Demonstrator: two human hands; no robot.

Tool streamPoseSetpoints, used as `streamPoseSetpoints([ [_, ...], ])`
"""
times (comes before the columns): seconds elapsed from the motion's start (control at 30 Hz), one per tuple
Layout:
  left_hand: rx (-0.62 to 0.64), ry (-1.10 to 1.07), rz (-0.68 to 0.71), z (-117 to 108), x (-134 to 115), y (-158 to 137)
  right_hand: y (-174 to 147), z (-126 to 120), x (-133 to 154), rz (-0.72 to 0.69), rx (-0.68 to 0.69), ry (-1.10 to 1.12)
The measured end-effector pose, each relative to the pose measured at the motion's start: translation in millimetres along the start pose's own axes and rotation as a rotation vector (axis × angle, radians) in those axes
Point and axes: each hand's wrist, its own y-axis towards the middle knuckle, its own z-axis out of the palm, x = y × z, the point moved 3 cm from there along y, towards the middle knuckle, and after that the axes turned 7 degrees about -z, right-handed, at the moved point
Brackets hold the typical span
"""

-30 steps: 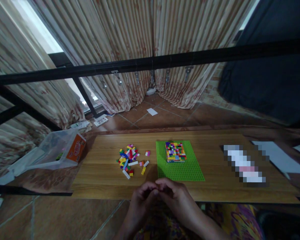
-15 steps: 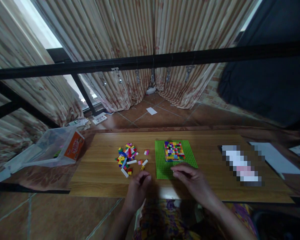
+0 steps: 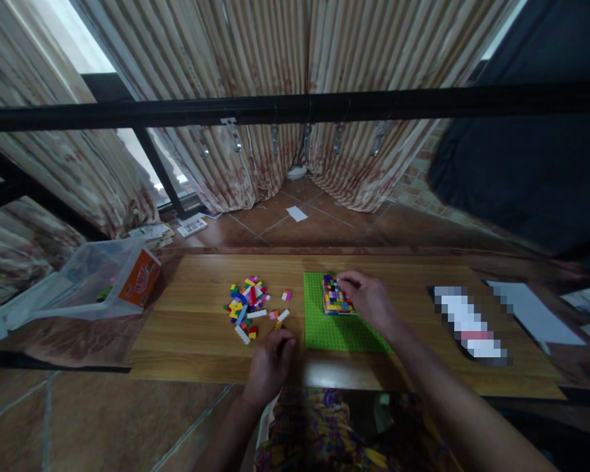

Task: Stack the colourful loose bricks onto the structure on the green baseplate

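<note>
Your right hand [image 3: 368, 303] has gone forward from the table's near edge onto the multicoloured brick block [image 3: 335, 295] on the green baseplate [image 3: 341, 331], fingertips pinched at its top; what they grip is hidden. Press straight down. Your left hand [image 3: 271, 359], loosely curled, rests beside the loose bricks [image 3: 248, 307].

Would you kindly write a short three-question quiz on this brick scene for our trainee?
1. True or false: the right hand touches the brick block.
2. Which colour is the baseplate? A red, B green, C blue.
3. On which side of the baseplate do the loose bricks lie?

Key: 1 true. 2 B. 3 its left, near the left hand.
</note>
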Motion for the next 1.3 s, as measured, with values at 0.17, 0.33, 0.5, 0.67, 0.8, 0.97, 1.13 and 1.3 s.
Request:
streamPoseSetpoints([
  [0.17, -0.003, 0.014, -0.017, 1, 2, -1, 11, 15, -9, -0.146, -0.013, -0.082],
  [0.33, -0.007, 0.016, -0.024, 1, 2, -1, 13, 20, -21, -0.113, -0.029, -0.045],
  [0.5, -0.026, 0.012, 0.001, 2, 3, -1, 16, 22, -29, -0.056, -0.027, 0.024],
  [0.67, -0.028, 0.046, 0.017, 4, 4, -2, 19, 22, -27, -0.031, 0.001, 0.032],
  [0.8, -0.026, 0.071, 0.017, 5, 5, -1, 19, 20, -28, 0.009, 0.028, -0.004],
  [0.97, -0.032, 0.064, 0.030, 4, 3, -1, 16, 18, -34, 0.040, 0.046, 0.018],
  [1.13, -0.022, 0.066, 0.023, 4, 1, -2, 18, 17, -32, 0.053, 0.016, 0.041],
  [1.3, -0.013, 0.070, 0.009, 4, 2, -2, 31, 20, -24, 0.035, 0.131, -0.013],
])
